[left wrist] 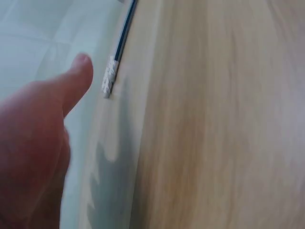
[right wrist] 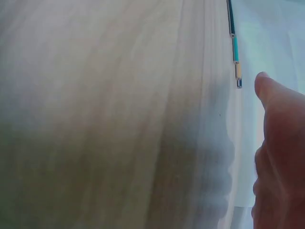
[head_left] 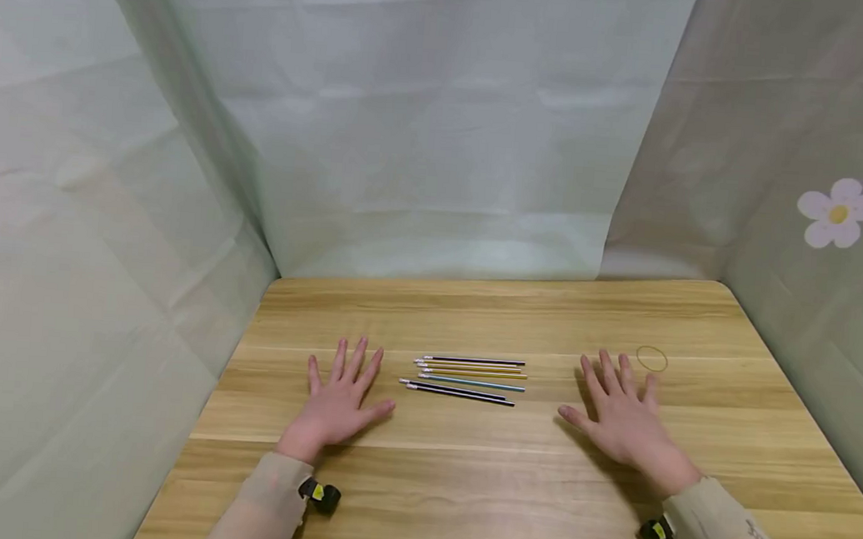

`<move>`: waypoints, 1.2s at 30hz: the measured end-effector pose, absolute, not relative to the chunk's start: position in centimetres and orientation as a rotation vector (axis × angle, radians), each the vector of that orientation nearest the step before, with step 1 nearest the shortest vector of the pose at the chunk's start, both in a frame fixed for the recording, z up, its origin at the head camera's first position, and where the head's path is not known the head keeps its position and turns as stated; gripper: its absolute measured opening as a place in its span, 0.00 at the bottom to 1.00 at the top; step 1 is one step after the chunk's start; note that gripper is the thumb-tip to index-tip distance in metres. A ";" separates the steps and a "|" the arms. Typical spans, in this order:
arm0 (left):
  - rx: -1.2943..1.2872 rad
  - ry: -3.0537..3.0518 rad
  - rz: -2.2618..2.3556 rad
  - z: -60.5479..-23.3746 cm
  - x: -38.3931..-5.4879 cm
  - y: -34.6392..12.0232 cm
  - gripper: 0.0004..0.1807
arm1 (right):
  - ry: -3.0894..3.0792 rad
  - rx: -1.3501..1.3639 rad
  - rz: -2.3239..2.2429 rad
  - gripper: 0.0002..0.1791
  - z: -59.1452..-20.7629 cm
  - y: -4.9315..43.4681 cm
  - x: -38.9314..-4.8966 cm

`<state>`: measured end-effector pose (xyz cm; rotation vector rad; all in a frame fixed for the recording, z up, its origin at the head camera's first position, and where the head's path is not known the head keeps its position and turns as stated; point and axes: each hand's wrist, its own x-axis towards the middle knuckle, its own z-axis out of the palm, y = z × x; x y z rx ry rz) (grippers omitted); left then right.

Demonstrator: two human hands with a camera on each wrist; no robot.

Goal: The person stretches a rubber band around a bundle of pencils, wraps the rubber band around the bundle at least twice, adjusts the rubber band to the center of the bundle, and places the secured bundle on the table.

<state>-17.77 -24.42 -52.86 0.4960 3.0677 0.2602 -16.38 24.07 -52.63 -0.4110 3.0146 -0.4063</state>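
Note:
Several pencils lie side by side on the wooden table (head_left: 416, 494), their white eraser ends toward the left. Among them are a teal pencil (head_left: 476, 383), a yellow pencil (head_left: 477, 373) and, nearest the person, a black pencil (head_left: 468, 396). My left hand (head_left: 339, 405) is spread with straight fingers to the left of the pencils, holding nothing. To their right, my right hand (head_left: 623, 425) is spread the same way, also without anything in it. A thin yellow rubber band (head_left: 651, 358) lies just beyond the right fingertips.
Pale fabric (head_left: 441, 136) hangs behind the table, with more at both sides. White flowers (head_left: 838, 214) are printed on the right-hand cloth. Each wrist wears a small black camera, such as the left wrist camera (head_left: 324, 496).

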 end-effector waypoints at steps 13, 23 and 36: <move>0.501 2.892 0.480 -52.7 -19.3 -22.8 0.58 | 2.950 -0.552 -0.527 0.61 -52.4 20.4 -17.4; 0.462 2.855 0.427 -53.2 -20.3 -21.1 0.63 | 2.942 -0.548 -0.434 0.63 -53.2 18.0 -17.9; 0.440 2.851 0.396 -54.8 -21.0 -18.7 0.65 | 2.921 -0.523 -0.375 0.64 -53.2 16.9 -18.5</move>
